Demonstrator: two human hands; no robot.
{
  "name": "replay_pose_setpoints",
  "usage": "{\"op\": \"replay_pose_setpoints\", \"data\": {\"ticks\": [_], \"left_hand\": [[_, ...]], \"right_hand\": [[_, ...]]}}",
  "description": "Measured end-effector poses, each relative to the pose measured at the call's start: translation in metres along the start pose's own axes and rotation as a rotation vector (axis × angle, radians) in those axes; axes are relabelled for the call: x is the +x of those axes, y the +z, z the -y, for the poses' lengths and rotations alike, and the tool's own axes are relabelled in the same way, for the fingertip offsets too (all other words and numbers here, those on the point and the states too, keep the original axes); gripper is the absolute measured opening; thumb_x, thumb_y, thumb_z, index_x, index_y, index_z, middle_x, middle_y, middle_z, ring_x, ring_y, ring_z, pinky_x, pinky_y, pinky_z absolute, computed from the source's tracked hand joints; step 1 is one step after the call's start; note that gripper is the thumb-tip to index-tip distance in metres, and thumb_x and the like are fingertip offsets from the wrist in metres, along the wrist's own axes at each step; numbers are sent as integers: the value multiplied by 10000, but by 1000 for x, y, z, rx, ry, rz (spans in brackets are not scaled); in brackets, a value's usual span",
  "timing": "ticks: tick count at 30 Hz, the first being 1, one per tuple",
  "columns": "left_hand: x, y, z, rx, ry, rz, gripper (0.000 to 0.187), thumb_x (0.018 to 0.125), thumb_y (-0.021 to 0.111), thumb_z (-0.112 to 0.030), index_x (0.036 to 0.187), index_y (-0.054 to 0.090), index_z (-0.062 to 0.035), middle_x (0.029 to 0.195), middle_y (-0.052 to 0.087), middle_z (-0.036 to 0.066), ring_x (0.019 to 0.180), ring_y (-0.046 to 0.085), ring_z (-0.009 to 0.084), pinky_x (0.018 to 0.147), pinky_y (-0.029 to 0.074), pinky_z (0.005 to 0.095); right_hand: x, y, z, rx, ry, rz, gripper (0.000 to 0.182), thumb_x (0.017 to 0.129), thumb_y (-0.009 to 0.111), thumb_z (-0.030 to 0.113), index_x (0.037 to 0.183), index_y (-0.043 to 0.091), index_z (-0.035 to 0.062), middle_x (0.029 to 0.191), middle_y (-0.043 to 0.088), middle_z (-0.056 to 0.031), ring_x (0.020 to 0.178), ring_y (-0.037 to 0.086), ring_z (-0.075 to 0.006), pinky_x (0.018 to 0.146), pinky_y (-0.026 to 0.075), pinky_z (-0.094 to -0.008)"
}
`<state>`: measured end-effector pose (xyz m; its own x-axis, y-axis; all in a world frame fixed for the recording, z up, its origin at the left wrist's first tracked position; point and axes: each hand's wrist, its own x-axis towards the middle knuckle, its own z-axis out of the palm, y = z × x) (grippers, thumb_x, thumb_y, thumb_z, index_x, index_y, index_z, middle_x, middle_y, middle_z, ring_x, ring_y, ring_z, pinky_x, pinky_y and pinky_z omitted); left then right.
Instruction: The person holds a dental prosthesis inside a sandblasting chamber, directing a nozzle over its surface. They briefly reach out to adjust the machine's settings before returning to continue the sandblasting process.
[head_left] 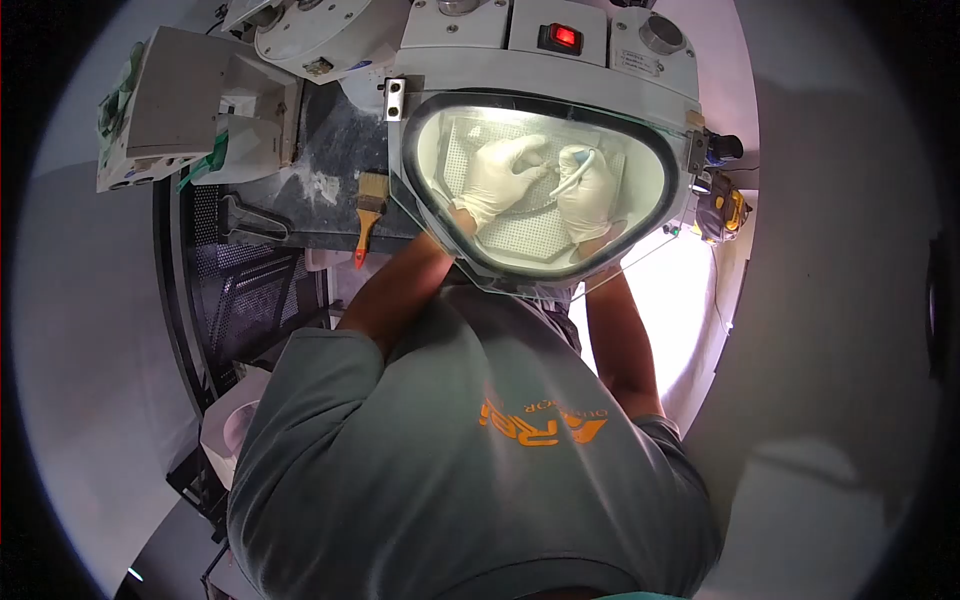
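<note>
Both hands are in pale gloves inside a lit blasting cabinet (415, 120), seen through its window. My left hand (497, 180) is on the left, its fingers curled and the thumb and fingertips brought together toward the middle. Whatever they pinch is too small to make out. Close by on the right, my right hand (587, 198) is closed around a white pen-like nozzle (572, 180), which slants down to the left. The fingertips of both hands are near each other. Beneath them lies a perforated grid floor (520, 238).
A red lit switch (565, 37) sits on top of the cabinet. To the left, a paintbrush (371, 205) lies on a dusty dark worktop (325, 150), beside a grey-white machine (180, 105). A yellow and black tool (722, 212) is at the cabinet's right.
</note>
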<state>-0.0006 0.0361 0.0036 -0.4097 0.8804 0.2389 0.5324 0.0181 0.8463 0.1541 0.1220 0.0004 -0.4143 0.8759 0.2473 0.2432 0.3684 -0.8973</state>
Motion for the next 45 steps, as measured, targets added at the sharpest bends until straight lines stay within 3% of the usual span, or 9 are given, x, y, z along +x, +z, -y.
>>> {"op": "replay_pose_setpoints", "data": {"ticks": [7,12,15,19,23,27,34,44,45], "left_hand": [[1,-1,3,164,174,-27,486,833,818,-87,1313,753,-54,1013,829,128,932,809,277,872,628,375],[1,-4,-1,46,94,2,516,819,778,-69,1333,744,-59,1033,830,125,960,807,280,891,627,381],[2,-7,-4,78,94,23,506,827,781,-73,1332,745,-60,1033,830,125,964,808,276,898,626,381],[1,-4,-3,91,90,12,476,838,801,-86,1311,752,-70,1050,825,129,1012,804,269,905,623,377],[1,-1,-4,215,182,-83,386,811,890,-167,1186,816,-107,929,725,121,871,717,321,798,584,436],[0,-2,-1,231,166,-32,170,798,885,-175,961,867,-130,876,662,101,869,694,315,755,564,427],[1,-2,4,198,205,-27,134,804,858,-133,938,844,-133,933,736,79,886,710,315,817,576,436],[3,-6,-5,182,267,30,120,798,858,-100,907,850,-149,894,799,47,836,730,265,795,568,412],[3,-8,-8,193,189,41,115,809,863,-116,920,848,-137,934,812,57,861,743,265,832,580,411]], "right_hand": [[0,1,-2,-20,-45,-43,129,994,785,215,989,735,96,940,731,-105,802,737,-326,710,568,-416],[0,-1,5,-1,-2,7,152,995,785,225,988,733,82,947,726,-112,810,740,-329,710,568,-413],[1,-2,2,-50,-101,25,173,1066,733,192,1043,717,21,872,728,-83,763,726,-172,683,573,-318],[1,1,-5,-40,-166,16,155,1060,737,176,1027,722,25,893,722,-79,764,723,-156,680,573,-308],[-1,2,-7,13,38,-22,131,1012,768,187,995,723,65,925,728,-116,824,741,-302,731,580,-409],[0,4,-10,68,87,-81,173,1016,772,195,964,703,45,879,715,-118,785,730,-295,699,568,-392],[0,3,-9,51,-6,-111,165,1028,760,167,956,687,37,816,694,-102,719,695,-247,665,554,-374],[0,4,-14,-22,-14,-124,178,1021,760,163,943,674,28,817,684,-133,727,688,-314,664,546,-406],[0,4,-13,-22,-10,-122,180,1022,760,166,944,675,27,821,686,-135,732,690,-317,666,546,-407]]}}
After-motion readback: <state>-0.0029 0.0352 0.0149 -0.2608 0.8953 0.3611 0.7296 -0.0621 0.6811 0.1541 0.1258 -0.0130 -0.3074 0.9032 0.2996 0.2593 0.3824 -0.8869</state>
